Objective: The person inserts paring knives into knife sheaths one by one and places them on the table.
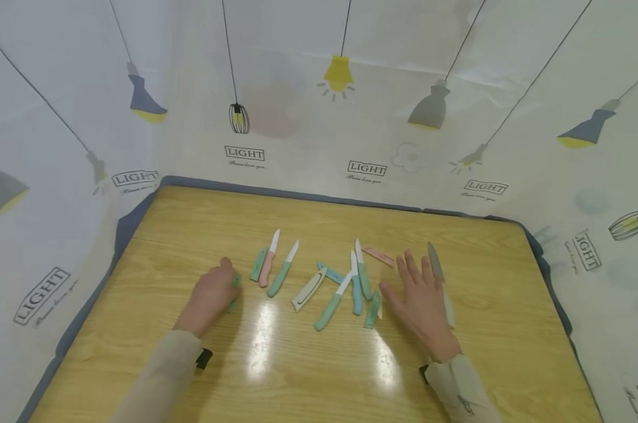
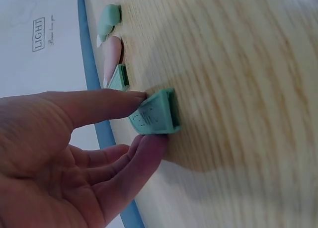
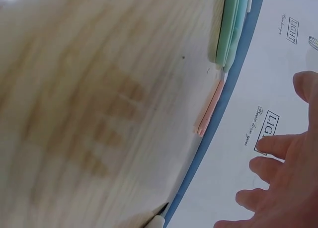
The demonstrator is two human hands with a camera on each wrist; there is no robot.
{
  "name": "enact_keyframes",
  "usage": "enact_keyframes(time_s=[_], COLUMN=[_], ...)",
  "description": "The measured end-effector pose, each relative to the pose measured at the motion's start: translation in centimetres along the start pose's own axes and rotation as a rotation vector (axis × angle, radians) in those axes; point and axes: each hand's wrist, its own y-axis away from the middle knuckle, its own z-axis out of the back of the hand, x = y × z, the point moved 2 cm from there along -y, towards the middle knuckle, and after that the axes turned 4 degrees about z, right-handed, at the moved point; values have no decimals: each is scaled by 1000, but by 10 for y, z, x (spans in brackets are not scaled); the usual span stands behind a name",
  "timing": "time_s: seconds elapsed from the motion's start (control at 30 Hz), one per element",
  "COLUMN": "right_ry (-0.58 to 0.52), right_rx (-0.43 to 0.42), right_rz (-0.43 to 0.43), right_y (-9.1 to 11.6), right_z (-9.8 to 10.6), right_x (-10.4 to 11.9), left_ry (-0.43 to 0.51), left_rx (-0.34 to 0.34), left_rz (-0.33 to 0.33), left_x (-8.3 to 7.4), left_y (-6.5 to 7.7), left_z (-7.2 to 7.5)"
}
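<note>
My left hand (image 1: 209, 295) pinches a small green knife sheath (image 2: 153, 114) between thumb and fingers, low over the tabletop. Just right of it lie another green sheath (image 1: 258, 265), a pink-handled knife (image 1: 266, 269) and a green-handled knife (image 1: 279, 279). Fingers spread, my right hand (image 1: 420, 302) hovers above the table and holds nothing. Partly covered by it is a knife with a grey blade (image 1: 435, 261) and a pale handle (image 1: 449, 310). A pink sheath (image 1: 378, 256) and a green sheath (image 1: 372, 311) lie left of that hand.
Mid-table, a cream sheath (image 1: 309, 289) and a blue sheath (image 1: 329, 272) lie near a blue-handled knife (image 1: 357, 294) and two green-handled knives (image 1: 327, 312), blades bare and pointing away. Lamp-printed white sheeting (image 1: 298, 147) walls the wooden table (image 1: 192, 217) at the back and sides.
</note>
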Motion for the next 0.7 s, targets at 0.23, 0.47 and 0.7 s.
enact_keyframes(time_s=[0.23, 0.47, 0.7], right_ry=[-7, -50, -97], right_rx=[1, -46, -83], right_rz=[16, 64, 79], right_y=[-2, -7, -22], right_z=[-5, -4, -7], right_x=[5, 16, 34], left_ry=[9, 103, 413], left_rx=[-12, -117, -87], left_rz=[-20, -71, -135], left_x=[5, -3, -25], left_y=[0, 3, 0], left_z=[0, 7, 6])
